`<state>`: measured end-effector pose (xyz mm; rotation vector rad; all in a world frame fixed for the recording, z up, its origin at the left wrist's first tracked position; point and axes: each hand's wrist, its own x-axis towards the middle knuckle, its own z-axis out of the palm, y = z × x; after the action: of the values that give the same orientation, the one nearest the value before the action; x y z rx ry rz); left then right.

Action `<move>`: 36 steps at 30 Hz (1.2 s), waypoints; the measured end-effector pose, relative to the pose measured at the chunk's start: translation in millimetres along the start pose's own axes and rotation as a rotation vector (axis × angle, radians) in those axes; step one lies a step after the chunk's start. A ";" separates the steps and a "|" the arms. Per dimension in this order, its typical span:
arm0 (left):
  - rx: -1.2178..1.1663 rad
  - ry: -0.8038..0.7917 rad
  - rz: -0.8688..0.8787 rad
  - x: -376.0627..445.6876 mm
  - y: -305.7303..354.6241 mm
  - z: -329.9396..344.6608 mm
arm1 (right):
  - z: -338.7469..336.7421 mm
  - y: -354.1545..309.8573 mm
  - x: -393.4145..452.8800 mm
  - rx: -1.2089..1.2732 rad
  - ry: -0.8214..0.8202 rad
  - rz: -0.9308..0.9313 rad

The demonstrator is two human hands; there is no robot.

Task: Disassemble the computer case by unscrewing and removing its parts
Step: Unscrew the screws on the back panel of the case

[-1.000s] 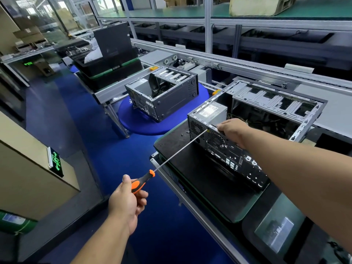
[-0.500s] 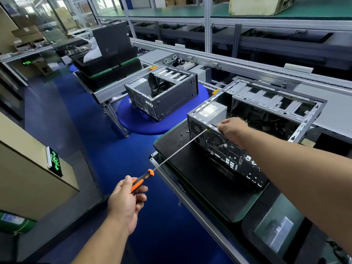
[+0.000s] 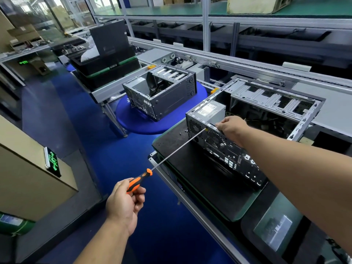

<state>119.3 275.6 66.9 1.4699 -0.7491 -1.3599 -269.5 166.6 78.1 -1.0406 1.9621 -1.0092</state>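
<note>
Screwdriver (image 3: pixel 152 169) sits in our left hand (image 3: pixel 124 203), fingers curled round the orange-and-black handle, long shaft angled up and right with its tip on the rear panel of the computer case (image 3: pixel 224 147), near the top edge beside the fan grille. Our right hand (image 3: pixel 231 127) grips that top rear edge, fingers curled over the rim just right of the tip. Case lies open side up on a black mat (image 3: pixel 200 180) on the tabletop (image 3: pixel 192 208); we see the power supply (image 3: pixel 210 111) in its near corner and the bare drive cage (image 3: pixel 270 101) further back. A few small loose screws (image 3: pixel 181 132) lie on the mat left of the case. Second computer case (image 3: pixel 162 94), also opened, sits well apart on a blue round stand (image 3: pixel 133 121) further left. Black trays (image 3: pixel 106 63) are stacked behind it on the conveyor frame (image 3: pixel 247 66). Green exit sign (image 3: pixel 53 161) sticks out of a beige wall at left.
</note>
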 end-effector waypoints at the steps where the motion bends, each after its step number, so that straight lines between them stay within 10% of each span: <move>1: 0.012 0.004 -0.004 0.7 -0.4 -0.6 | 0.6 0.0 0.3 -0.002 0.000 0.001; 36: 0.090 0.065 -0.012 0.7 -0.3 1.7 | 1.9 -1.1 0.6 0.008 0.004 0.035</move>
<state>117.8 274.7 66.5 1.5839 -0.7697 -1.2955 -267.8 165.0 78.0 -0.9970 1.9718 -0.9996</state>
